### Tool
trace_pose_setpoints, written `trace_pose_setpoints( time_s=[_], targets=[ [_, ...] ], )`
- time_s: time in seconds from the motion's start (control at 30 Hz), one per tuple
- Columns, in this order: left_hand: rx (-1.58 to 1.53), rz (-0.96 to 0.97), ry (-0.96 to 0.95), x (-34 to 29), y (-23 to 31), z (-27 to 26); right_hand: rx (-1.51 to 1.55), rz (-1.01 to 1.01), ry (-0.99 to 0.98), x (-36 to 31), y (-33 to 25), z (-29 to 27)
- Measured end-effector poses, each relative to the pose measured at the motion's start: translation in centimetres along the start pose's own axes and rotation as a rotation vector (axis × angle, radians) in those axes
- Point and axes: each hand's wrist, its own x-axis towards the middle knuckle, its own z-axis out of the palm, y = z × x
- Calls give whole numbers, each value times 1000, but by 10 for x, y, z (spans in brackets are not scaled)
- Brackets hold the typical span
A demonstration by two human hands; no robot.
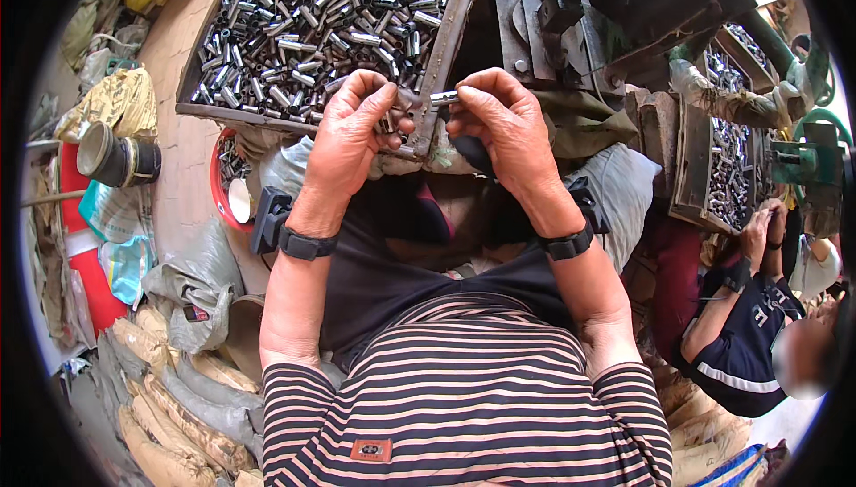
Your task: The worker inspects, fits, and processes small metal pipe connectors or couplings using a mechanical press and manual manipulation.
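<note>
My right hand (pixel 510 130) pinches a short, shiny metal tube (pixel 442 98) between thumb and fingertips, its free end pointing left. Across a small gap, my left hand (pixel 355 121) is closed with its fingers curled, and a few similar metal tubes (pixel 387 123) show between thumb and fingers. How many lie in the palm is hidden. Both hands are raised over the near edge of a wooden tray (pixel 453 32) heaped with loose metal tubes (pixel 312 28).
Right of the tray stands a dark metal machine (pixel 544 28). A red basin (pixel 217 185) of metal parts sits at left, near sacks (pixel 192 277). Farther right, a co-worker (pixel 747 326) has both hands beside another tray (pixel 691 161) of tubes and a green machine (pixel 807 161).
</note>
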Motion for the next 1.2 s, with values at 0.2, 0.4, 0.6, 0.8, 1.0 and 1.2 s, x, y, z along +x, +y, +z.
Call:
trace_pose_setpoints(
  time_s=[0.2, 0.4, 0.6, 0.8, 1.0, 1.2],
  targets=[
    [38, -65, -4, 2, -4, 5, -20, -5, 9, 0, 6, 0],
    [18, -72, 17, -1, -7, 7, -14, -30, 42, -1, 10, -1],
    [-111, -24, -12, 1, -14, 5, -16, -30, 50, -1, 11, -2],
    [-95, -14, 33, -1, -11, 16, 32, -18, 34, -2, 14, -1],
    [-39, -13, -13, 0, -13, 10, 72, -13, 41, -6, 18, 1],
    [1, -14, -18, 1, -12, 10, 23, -39, -10, -10, 20, 4]
  ],
)
